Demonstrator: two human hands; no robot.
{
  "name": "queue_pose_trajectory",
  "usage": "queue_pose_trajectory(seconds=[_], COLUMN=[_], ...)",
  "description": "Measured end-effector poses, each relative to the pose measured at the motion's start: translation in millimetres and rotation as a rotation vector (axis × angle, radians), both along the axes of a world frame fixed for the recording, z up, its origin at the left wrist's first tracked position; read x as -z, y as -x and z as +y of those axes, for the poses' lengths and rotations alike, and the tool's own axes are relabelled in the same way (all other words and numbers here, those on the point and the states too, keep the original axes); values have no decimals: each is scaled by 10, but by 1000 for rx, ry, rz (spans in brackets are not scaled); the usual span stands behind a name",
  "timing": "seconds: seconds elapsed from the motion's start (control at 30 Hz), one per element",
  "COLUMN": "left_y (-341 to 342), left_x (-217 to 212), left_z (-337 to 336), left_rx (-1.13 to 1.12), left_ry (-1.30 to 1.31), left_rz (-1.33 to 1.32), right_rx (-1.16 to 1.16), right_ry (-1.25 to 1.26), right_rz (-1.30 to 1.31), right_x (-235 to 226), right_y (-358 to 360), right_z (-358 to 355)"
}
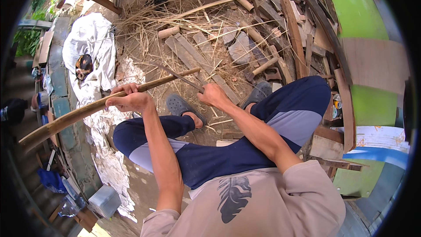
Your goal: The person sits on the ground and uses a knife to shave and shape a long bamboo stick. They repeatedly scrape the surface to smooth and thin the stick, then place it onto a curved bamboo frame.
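Left hand (128, 98) closed fully around a long bamboo strip (87, 110), which runs from lower left up to centre. Right hand (213, 94) clenched on a knife (177, 76), blade laid against the strip. Beyond: grey sandals (184, 106), scattered wood offcuts (245, 44), white sheet (90, 44) at left, green panel (355, 13) at right.

The person is wearing a beige T-shirt (258, 202) bearing a dark feather print (234, 197), navy-and-grey trousers (245, 149), and grey perforated clogs (184, 106).
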State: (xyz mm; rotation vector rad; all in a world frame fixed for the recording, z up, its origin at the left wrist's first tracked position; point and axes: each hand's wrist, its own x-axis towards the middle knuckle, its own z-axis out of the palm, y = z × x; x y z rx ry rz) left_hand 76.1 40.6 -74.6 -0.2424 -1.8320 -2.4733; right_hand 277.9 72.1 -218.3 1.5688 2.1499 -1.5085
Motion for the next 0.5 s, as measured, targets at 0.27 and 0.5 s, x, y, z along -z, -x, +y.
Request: queue_pose_trajectory(seconds=[0.27,0.5], left_y=[-28,-7], left_x=[-62,-30], left_z=[28,33], left_rx=[57,86], left_ry=[15,12], left_rz=[22,-4], right_rx=[176,173], right_ry=[191,184], right_rz=[-240,-236], right_x=[1155,832], right_y=[-693,-299], right_z=[59,66])
